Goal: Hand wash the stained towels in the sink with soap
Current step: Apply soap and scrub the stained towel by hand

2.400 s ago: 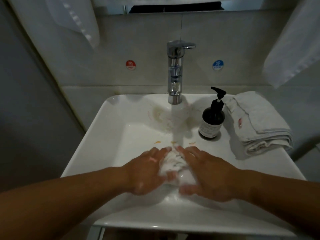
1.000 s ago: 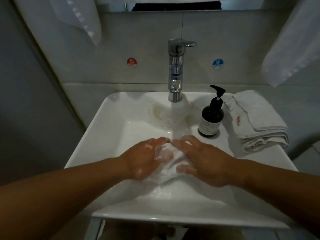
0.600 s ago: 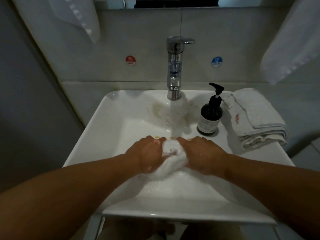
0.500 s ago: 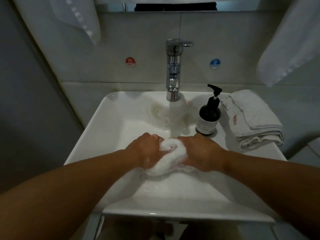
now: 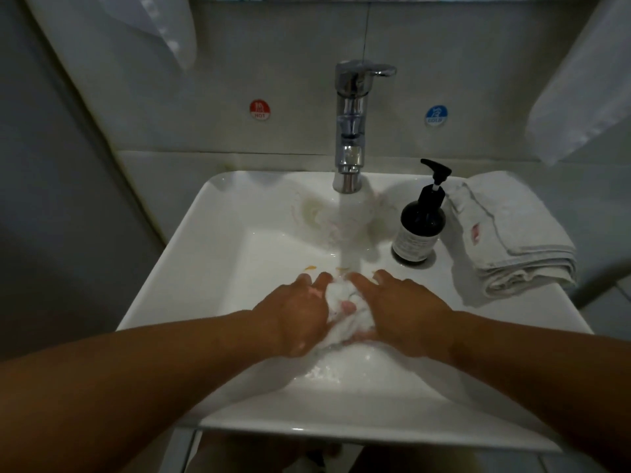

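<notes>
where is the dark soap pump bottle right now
Head view, right side: the dark pump soap bottle stands on the white sink's back ledge, between the chrome tap and the folded white towels.

Soap bottle label [image 5: 411, 244] too small, illegible.

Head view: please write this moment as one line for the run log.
stage: scrubbing | left hand and right hand: press wet towel between them | tap: running | folded towels: stained, beside soap bottle
</notes>
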`<state>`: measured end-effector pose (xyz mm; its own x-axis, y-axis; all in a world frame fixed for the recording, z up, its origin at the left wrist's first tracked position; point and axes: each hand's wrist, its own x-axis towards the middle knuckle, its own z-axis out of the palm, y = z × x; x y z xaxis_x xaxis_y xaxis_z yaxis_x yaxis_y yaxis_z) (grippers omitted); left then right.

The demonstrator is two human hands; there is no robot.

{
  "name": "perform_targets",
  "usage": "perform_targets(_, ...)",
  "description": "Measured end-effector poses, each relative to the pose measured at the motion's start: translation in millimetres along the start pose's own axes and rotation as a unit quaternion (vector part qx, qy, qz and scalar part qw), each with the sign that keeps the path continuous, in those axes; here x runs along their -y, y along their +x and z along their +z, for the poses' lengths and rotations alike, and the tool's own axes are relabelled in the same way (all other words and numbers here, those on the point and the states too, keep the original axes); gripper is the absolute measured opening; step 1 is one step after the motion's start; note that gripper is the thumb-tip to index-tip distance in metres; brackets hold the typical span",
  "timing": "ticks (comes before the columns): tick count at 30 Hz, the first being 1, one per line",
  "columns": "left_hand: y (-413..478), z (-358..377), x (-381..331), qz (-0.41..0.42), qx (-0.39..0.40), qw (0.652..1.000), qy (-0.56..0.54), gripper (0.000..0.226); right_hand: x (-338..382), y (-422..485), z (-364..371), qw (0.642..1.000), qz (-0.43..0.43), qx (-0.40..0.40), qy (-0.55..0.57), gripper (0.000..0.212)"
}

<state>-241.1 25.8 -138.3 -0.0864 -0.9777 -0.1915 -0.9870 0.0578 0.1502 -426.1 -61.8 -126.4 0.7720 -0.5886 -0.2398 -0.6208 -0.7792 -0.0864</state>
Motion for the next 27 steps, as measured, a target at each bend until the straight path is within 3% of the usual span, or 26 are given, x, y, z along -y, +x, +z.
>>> perform_targets(2,6,2,0,-0.075,-0.048,0.993,-0.079,0.052,-2,6,1,0.999,0.003,-0.033,-0.01,0.082)
perform_targets(6,14,-10,-4,-0.144,-0.077,0.983,-0.084,0.048,-7,2,-9,0.998,0.013,-0.041,0.049,0.053)
perform_targets(8,13,-17,-2,-0.161,-0.042,0.979,-0.114,0.053,-7,-5,-16,0.99,0.012,-0.02,0.139,0.065)
perform_targets(10,5,-23,0,-0.108,-0.022,0.989,-0.095,0.057,-4,-12,-19,0.984,0.013,0.017,0.174,0.082)
perform_targets(13,-10,-23,7,-0.014,-0.017,0.983,-0.182,0.074,-3,-21,-13,0.994,-0.021,-0.011,0.102,0.097)
perform_targets(15,-16,-15,6,0.028,0.034,0.989,-0.141,0.091,-2,-24,-8,0.996,-0.064,-0.002,0.066,0.114)
perform_targets(18,-14,4,2,0.018,0.022,0.996,-0.087,0.095,0,-15,-2,0.998,-0.052,0.002,0.036,0.123)
perform_targets(21,-4,5,-2,-0.032,-0.008,0.994,-0.103,0.085,-1,-1,-4,0.999,-0.03,-0.016,0.02,0.104)
perform_targets(24,4,1,-3,-0.056,-0.054,0.992,-0.099,0.059,-2,7,-6,0.998,-0.018,-0.052,0.016,0.075)
perform_targets(27,8,-9,4,-0.04,-0.042,0.998,-0.008,0.039,-5,12,-8,0.992,-0.023,-0.071,0.101,0.053)
